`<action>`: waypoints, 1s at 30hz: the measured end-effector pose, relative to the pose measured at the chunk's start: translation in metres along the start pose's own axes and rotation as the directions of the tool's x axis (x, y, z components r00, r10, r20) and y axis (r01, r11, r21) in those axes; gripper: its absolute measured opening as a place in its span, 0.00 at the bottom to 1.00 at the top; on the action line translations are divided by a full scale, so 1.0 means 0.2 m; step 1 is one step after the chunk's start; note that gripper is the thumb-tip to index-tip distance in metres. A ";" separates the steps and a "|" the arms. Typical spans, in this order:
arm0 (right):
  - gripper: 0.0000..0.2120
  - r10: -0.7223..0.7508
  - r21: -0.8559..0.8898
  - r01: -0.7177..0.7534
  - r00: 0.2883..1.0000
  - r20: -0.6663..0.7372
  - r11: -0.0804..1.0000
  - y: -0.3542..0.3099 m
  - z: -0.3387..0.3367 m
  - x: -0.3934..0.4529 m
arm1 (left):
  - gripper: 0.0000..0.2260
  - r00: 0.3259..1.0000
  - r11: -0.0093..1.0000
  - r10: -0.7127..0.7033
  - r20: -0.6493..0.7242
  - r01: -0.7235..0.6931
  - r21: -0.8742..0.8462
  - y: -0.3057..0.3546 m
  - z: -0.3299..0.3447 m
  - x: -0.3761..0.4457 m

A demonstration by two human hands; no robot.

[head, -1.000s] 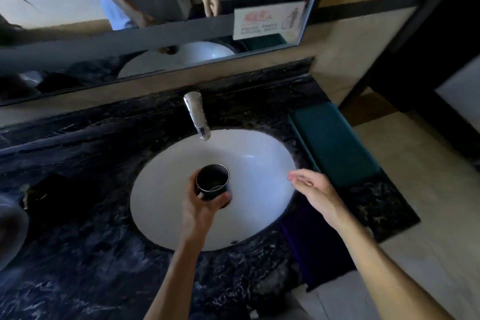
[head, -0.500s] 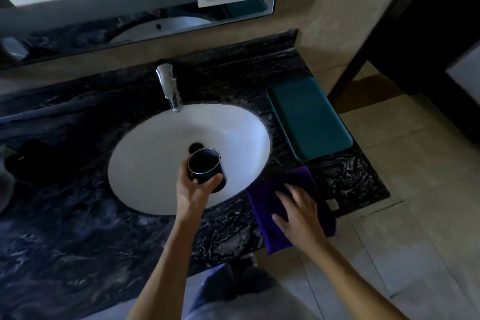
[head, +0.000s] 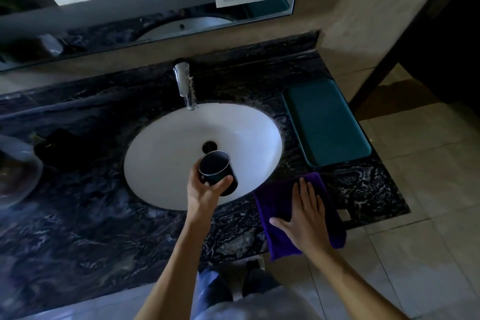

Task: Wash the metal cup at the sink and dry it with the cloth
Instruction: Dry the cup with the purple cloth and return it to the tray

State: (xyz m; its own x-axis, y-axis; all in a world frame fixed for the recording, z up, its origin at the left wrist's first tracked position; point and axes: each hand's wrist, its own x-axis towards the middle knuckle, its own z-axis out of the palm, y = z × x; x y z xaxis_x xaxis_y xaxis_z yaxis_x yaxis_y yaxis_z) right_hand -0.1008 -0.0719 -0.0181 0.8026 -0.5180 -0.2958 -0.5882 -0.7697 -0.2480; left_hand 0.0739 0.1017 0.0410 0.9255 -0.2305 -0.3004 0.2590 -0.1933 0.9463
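Right now the fingers (head: 310, 191) of the right hand (head: 306, 218) lie spread and flat on the purple cloth (head: 280, 205), pressing down on it rather than pinching it; nothing is closed around the fabric yet. The cloth sits on the dark marble counter (head: 78, 228) in the lower right of the frame, its near end hanging over the counter's front edge, its long axis running from the edge up toward the green tray (head: 327, 122), which lies just beyond it.

The left hand (head: 205, 192) wraps around the metal cup (head: 217, 170), thumb on the near side and fingers curled behind, holding it over the white sink (head: 166, 153) near the frame's centre. The cup tilts, its open mouth facing up and toward the camera; I cannot tell whether it is wet inside. It hangs just below the drain (head: 209, 146), with the tap (head: 185, 86) farther up; no water stream is visible.

What the next move turns on, I judge, is the gap between cup and cloth: the cloth lies to the right of the cup and slightly lower in the frame, near but not touching. The right hand is already on it, so it likely needs only to gather the fabric and carry it left to the cup's mouth.
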 end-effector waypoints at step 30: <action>0.07 0.112 0.956 0.134 0.979 -0.168 0.259 -0.77 -0.57 0.32 | 0.27 0.993 0.908 -0.065 0.098 0.099 -0.408 0.29 -0.10 0.11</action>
State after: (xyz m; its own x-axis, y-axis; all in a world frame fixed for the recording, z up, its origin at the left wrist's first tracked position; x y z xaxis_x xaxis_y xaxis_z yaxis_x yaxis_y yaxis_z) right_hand 0.0521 -0.0293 0.1062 0.7368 -0.6561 -0.1629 -0.1398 0.0879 -0.9863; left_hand 0.1144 0.1056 0.0920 0.8755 -0.3096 -0.3711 0.4395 0.1906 0.8778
